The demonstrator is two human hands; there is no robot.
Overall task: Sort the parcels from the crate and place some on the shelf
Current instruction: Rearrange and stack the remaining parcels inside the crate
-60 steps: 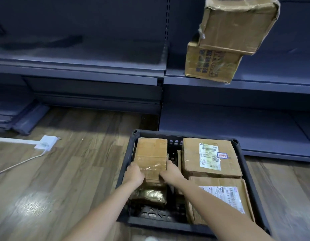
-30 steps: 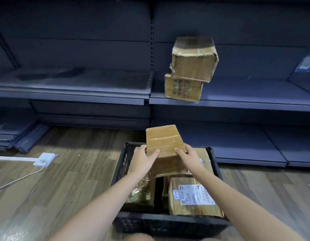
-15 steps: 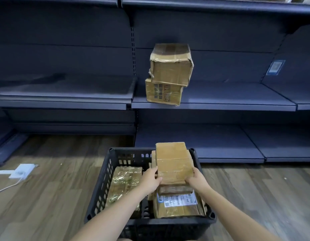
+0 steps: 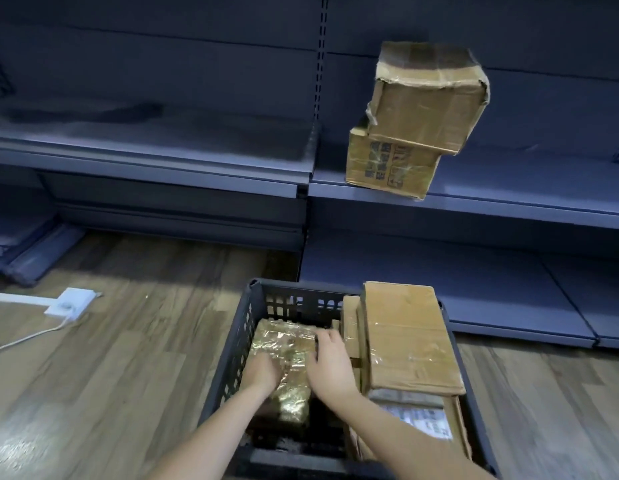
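Both your hands — left [image 4: 263, 370], right [image 4: 330, 362] — rest with relaxed fingers on the gold parcel [image 4: 287, 365] in the crate [image 4: 232, 344], lower centre; two boxes [image 4: 415, 116] sit on the shelf [image 4: 509, 199], upper right.

The brown parcel [image 4: 407, 336], which both hands had lifted above the crate [image 4: 232, 348] a second earlier, was set down flat on the stacked parcels at the right of the crate, lower right of centre. Both hands then let go and moved to the crate's left half. There the left hand [image 4: 263, 372] and the right hand [image 4: 330, 363] lay on either side of the shiny gold-wrapped parcel [image 4: 287, 344].
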